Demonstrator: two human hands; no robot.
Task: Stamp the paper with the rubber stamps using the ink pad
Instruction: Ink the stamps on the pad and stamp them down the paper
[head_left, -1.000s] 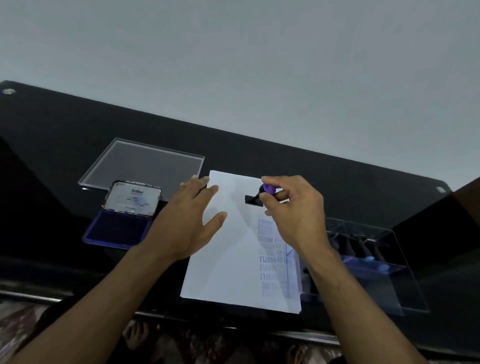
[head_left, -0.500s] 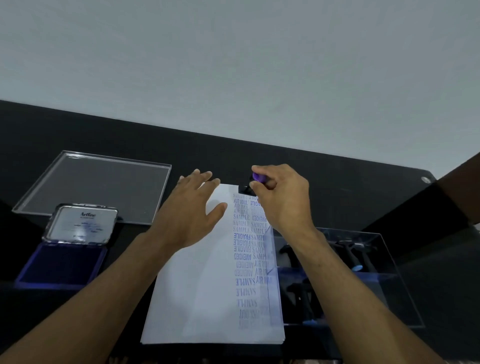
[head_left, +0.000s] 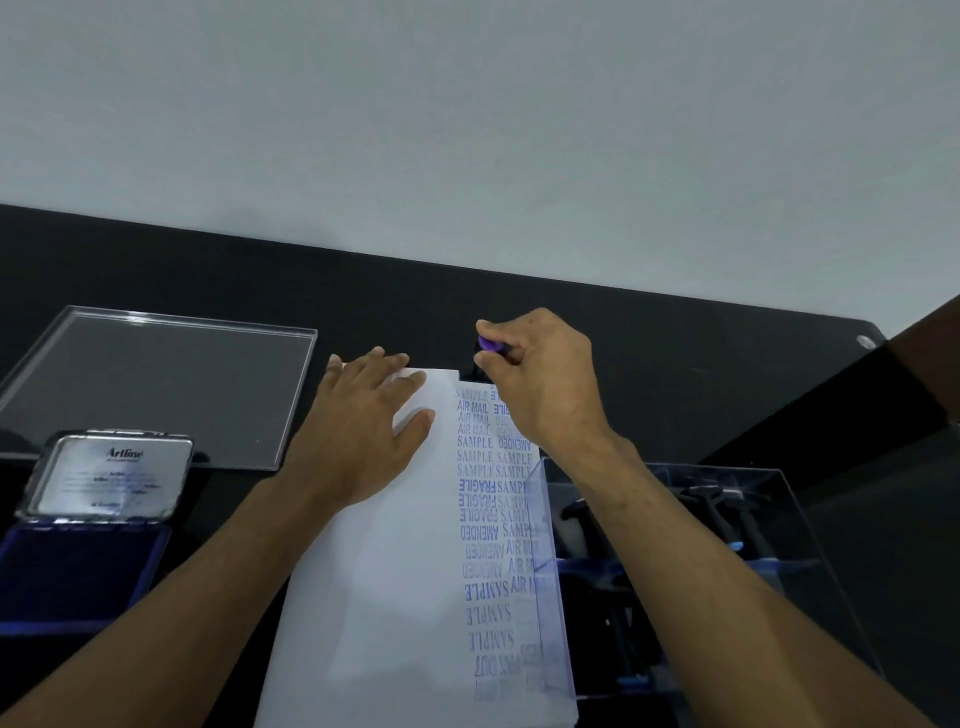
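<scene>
At centre frame the right hand (head_left: 540, 387) pinches a purple-topped stamp (head_left: 485, 353) in a tight grip at the top edge of the paper (head_left: 395, 571). The left hand (head_left: 358, 426) lies flat on the paper, fingers straight. The open ink pad (head_left: 78, 561) sits at lower left on the desk (head_left: 675, 364).

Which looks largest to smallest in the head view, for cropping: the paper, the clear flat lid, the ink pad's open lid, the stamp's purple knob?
1. paper
2. clear flat lid, though it lies farther back, so the gap is unsure
3. ink pad's open lid
4. stamp's purple knob, mostly hidden in the right hand
</scene>
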